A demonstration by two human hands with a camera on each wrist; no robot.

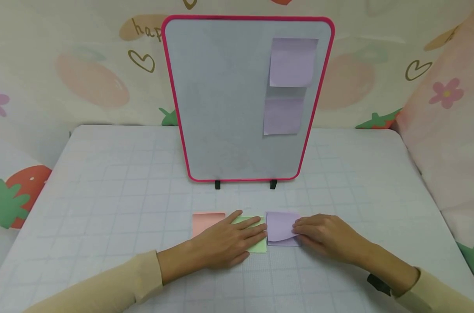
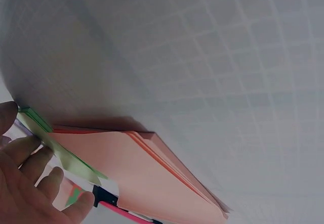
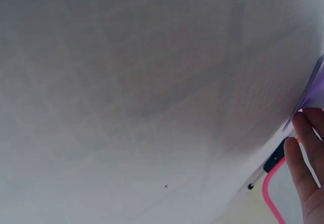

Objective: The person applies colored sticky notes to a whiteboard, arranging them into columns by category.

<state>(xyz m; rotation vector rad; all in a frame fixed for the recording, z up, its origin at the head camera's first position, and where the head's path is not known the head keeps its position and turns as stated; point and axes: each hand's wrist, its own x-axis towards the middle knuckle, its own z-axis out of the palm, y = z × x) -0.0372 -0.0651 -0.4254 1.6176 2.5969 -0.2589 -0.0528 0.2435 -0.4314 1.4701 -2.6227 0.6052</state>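
Note:
My left hand point(image 1: 233, 239) lies with spread, fairly straight fingers across the green sticky-note pad point(image 1: 259, 247), which it partly covers. Left of it, the pink sticky-note pad point(image 1: 205, 222) is partly behind that hand; the left wrist view shows its layered edge. At the right edge of the purple sticky-note pad point(image 1: 284, 244), my right hand point(image 1: 327, 234) pinches the top purple sticky note point(image 1: 282, 225), whose lower edge is lifted and bent. In the right wrist view, the fingers point(image 3: 306, 133) touch the purple paper, mostly cut off by the frame.
A whiteboard point(image 1: 221, 100) with a pink frame stands upright behind the pads on black feet point(image 1: 218, 184). Two purple sticky notes, an upper one point(image 1: 293, 63) and a lower one point(image 1: 282, 116), are stuck on its right side. A pale checked cloth point(image 1: 123, 208) covers the table.

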